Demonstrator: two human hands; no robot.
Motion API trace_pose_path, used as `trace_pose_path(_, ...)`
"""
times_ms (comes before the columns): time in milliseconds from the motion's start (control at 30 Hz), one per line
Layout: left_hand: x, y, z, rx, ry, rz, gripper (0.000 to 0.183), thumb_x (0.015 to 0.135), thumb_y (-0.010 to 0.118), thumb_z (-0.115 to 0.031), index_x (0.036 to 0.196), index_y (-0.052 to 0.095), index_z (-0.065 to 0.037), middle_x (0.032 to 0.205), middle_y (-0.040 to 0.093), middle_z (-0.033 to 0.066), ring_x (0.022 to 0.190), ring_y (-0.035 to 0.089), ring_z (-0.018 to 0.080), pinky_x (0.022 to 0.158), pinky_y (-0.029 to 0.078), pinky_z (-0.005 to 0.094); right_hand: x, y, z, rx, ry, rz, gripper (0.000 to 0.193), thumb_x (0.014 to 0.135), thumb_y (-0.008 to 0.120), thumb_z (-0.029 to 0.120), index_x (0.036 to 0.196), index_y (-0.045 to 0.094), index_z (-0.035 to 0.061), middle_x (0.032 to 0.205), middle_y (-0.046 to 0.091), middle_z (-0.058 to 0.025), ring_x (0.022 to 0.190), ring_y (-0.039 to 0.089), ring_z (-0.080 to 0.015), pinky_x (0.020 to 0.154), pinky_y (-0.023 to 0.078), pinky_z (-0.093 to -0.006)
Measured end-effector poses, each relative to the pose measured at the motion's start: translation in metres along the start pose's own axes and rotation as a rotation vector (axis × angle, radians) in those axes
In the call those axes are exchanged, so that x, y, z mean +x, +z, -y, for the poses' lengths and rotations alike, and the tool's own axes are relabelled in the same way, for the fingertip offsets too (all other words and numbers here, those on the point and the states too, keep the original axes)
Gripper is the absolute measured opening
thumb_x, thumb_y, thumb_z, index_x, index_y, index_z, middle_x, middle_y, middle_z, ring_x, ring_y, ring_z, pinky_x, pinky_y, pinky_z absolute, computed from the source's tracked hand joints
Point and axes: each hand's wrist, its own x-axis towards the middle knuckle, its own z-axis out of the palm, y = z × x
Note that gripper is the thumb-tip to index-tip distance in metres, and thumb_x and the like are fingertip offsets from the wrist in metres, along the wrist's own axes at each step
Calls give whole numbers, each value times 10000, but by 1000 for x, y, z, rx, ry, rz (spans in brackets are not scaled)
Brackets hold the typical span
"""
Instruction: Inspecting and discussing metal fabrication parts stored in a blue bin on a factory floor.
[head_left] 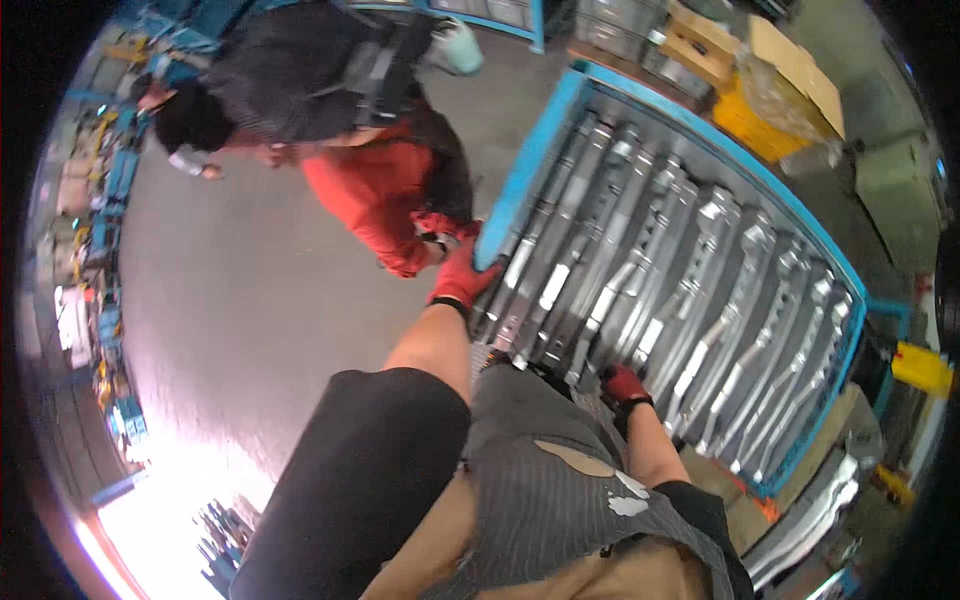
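My left hand (466,278), in a red glove with a dark cuff, is closed over the left rim of a big blue metal bin (535,155). Long, bent silver metal parts (640,260) lie side by side in rows inside it. At the bin's near side is my right hand (624,384), also in a red glove. Its fingers look curled, and what they hold, if anything, is hidden. The near ends of several metal parts lie close to both hands.
A co-worker (300,90) in a dark top and red lower clothing bends beside the bin's left rim, red gloves close to my left hand. Behind the bin stand a yellow crate (765,125) and cardboard boxes (700,45). More metal parts (810,520) lie at lower right.
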Motion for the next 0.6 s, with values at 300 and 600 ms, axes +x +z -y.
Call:
trace_pose_path(300,3,-11,-29,-39,-31,26,776,667,691,-529,1264,473,-84,1130,596,206,1063,563,356,899,447,409,39,-33,-1,-31,13,-135,316,717,651,292,959,661,89,955,649,-189,936,607,-380,784,497,-451)
trace_pose_path(600,-2,-4,-9,-29,8,-12,781,675,708,-472,1289,444,-68,1146,576,221,1073,556,354,905,441,401,29,-64,50,1,112,-139,408,805,521,312,1120,589,62,1127,593,-224,1070,558,-369,899,445,-446)
